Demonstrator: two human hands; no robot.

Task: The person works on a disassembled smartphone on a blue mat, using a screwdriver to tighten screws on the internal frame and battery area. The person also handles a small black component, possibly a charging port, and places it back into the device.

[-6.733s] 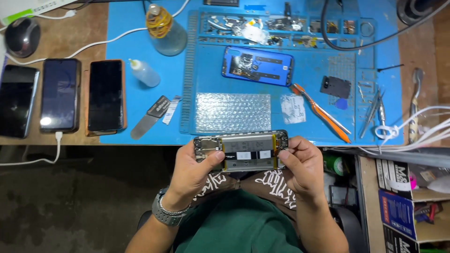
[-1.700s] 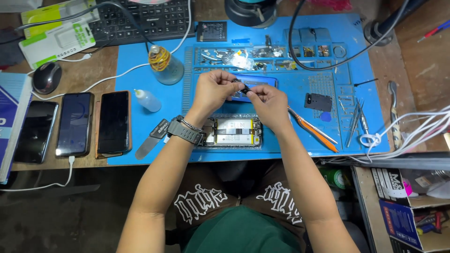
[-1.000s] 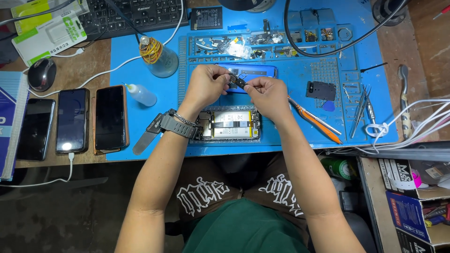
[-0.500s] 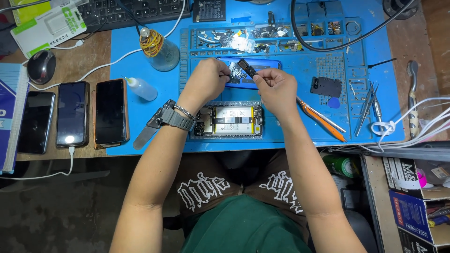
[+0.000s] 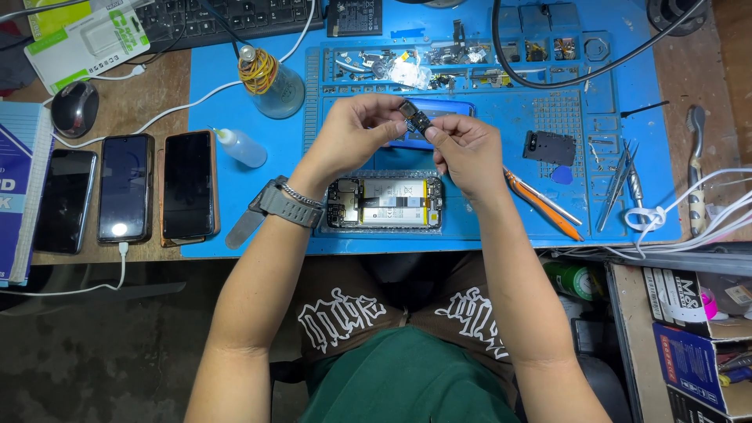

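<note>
Hands (image 5: 356, 133) (image 5: 462, 153) still pinching small part (image 5: 415, 119), barely shifted

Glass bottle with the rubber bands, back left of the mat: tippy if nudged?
The bottle probably resists tipping: its base looks broad and its neck narrow. Being clear glass, it may slide on the blue mat and would likely break if it fell. A white cable running beside it could snag it.
</note>
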